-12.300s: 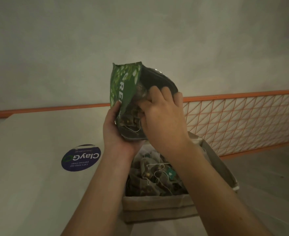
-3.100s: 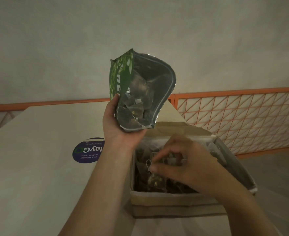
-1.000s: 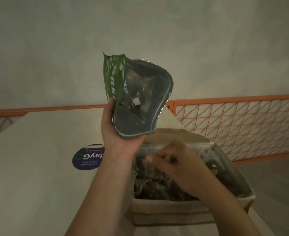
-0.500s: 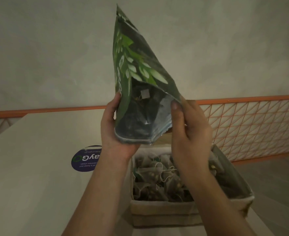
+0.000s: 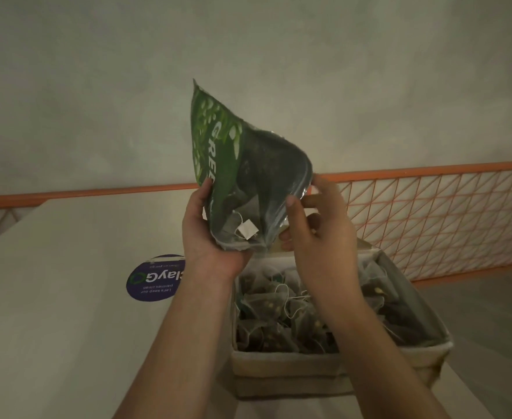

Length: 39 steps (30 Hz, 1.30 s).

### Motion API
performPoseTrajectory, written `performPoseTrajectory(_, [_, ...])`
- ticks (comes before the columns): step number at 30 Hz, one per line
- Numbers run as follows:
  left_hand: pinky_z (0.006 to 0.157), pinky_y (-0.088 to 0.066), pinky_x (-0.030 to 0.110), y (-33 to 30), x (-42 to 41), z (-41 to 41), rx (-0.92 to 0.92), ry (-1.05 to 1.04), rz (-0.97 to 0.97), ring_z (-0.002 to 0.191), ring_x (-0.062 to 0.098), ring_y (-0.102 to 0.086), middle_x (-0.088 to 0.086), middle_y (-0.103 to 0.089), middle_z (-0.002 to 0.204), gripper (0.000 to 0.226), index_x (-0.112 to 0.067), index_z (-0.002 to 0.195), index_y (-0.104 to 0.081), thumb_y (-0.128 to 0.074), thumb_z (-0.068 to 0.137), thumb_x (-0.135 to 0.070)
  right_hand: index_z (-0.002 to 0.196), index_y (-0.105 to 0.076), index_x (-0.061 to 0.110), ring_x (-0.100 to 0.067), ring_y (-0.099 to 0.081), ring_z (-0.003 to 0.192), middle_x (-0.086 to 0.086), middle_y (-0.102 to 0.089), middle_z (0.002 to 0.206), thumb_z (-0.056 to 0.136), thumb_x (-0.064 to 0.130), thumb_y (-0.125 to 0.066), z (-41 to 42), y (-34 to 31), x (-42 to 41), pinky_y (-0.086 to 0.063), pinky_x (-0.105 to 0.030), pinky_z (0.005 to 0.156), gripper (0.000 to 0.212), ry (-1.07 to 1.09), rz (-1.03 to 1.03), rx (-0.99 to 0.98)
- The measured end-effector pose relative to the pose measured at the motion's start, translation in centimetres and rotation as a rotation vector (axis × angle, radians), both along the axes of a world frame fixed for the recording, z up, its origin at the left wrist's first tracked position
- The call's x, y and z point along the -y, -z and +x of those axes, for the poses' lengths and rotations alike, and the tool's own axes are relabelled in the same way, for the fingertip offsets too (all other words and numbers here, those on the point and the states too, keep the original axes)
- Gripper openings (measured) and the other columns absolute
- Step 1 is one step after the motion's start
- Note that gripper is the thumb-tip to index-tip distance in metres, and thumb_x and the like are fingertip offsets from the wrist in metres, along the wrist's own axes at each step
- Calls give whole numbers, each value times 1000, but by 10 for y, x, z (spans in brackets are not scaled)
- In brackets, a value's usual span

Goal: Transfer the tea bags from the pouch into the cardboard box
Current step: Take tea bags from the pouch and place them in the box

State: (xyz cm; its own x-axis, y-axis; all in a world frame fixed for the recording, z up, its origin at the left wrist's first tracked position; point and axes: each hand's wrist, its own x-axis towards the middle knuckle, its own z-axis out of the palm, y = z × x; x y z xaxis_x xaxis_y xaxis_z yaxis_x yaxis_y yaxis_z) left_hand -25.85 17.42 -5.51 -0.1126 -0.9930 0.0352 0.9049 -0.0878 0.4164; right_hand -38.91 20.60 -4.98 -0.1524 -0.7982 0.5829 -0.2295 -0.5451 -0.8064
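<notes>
Late stage of transfer: green pouch [image 5: 242,176] gripped mouth-down in left hand [image 5: 209,237], right hand [image 5: 318,225] pinching its rim, one tagged tea bag [image 5: 247,229] between the fingers [image 5: 292,207], cardboard box [image 5: 288,370] below them heaped with tea bags [image 5: 278,316].

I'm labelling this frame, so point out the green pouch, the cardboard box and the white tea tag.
green pouch [image 5: 218,152], head view, printed green face.
cardboard box [image 5: 285,365], head view, near wall.
white tea tag [image 5: 247,229], head view, its centre.
</notes>
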Motion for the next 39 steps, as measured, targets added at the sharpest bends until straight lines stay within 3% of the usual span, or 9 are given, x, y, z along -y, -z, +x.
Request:
performPoseTrajectory(4, [102, -47, 54, 0, 1, -2, -7, -25, -18, 128, 33, -59, 9, -65, 137, 53, -20, 137, -63, -61, 90, -43, 102, -36, 40, -24, -65, 71, 24, -53, 99, 89, 16, -67, 1, 3, -7, -54, -47, 58, 41, -91, -51, 52])
performPoseTrajectory(10, [102, -52, 43, -1, -5, -11, -79, -6, 7, 118, 30, -66, 11, -71, 126, 43, -11, 121, -73, -61, 91, -40, 131, -49, 40, 1, -50, 94, 9, -38, 131, 85, 48, -65, 8, 13, -3, -50, -18, 82, 49, 37, 55, -420])
performPoseTrajectory(13, [99, -53, 42, -3, -6, -14, -71, -20, 12, 115, 29, -68, 10, -71, 125, 42, -11, 122, -72, -62, 92, -37, 116, -62, 39, 2, -48, 86, 8, -42, 127, 83, 49, -67, 12, 16, -6, -42, -9, 73, 35, 108, 5, -498])
performPoseTrajectory(16, [106, -49, 43, -1, -5, -14, -90, -4, 17, 123, 30, -63, 12, -69, 130, 44, -10, 124, -71, -62, 91, -37, 101, -67, 35, 3, -53, 82, 8, -45, 120, 81, 39, -73, 5, 18, -6, -43, -4, 69, 21, 101, -6, -403])
performPoseTrajectory(20, [90, -58, 44, -3, -7, -15, -92, 47, 11, 109, 34, -70, 17, -71, 123, 43, -7, 109, -78, -59, 92, -42, 84, -66, 30, -2, -56, 98, 9, -51, 111, 79, 30, -77, -8, 11, -5, -52, -20, 82, 11, -30, 21, -177])
performPoseTrajectory(28, [101, -50, 49, -1, 0, -3, -110, 6, -38, 129, 36, -57, 15, -64, 137, 49, -20, 133, -67, -60, 90, -42, 92, -53, 7, -35, -62, 81, -17, -63, 89, 89, 9, -66, -37, -5, -8, -56, -43, 71, 14, -137, 5, 282])
performPoseTrajectory(30, [101, -50, 49, 0, 0, 0, -141, 16, -53, 130, 36, -56, 15, -63, 137, 46, -20, 131, -68, -60, 90, -41, 100, -52, 14, -26, -63, 73, -11, -67, 89, 85, 12, -71, -42, -2, -3, -55, -37, 66, 25, -167, 135, 168])
performPoseTrajectory(34, [97, -53, 48, 0, -1, 2, -124, 4, -60, 129, 35, -57, 15, -63, 137, 46, -18, 126, -70, -60, 87, -40, 91, -60, 24, -4, -61, 70, 6, -68, 84, 79, 37, -75, -41, 13, 5, -46, -18, 61, 23, -155, 392, -459])
performPoseTrajectory(39, [95, -54, 50, -2, -2, 0, -118, -4, -41, 126, 37, -58, 17, -65, 134, 43, -15, 117, -75, -62, 85, -39, 84, -68, 30, 1, -56, 78, 16, -62, 85, 85, 48, -65, -28, 17, 3, -42, -18, 66, 18, -154, 312, -651])
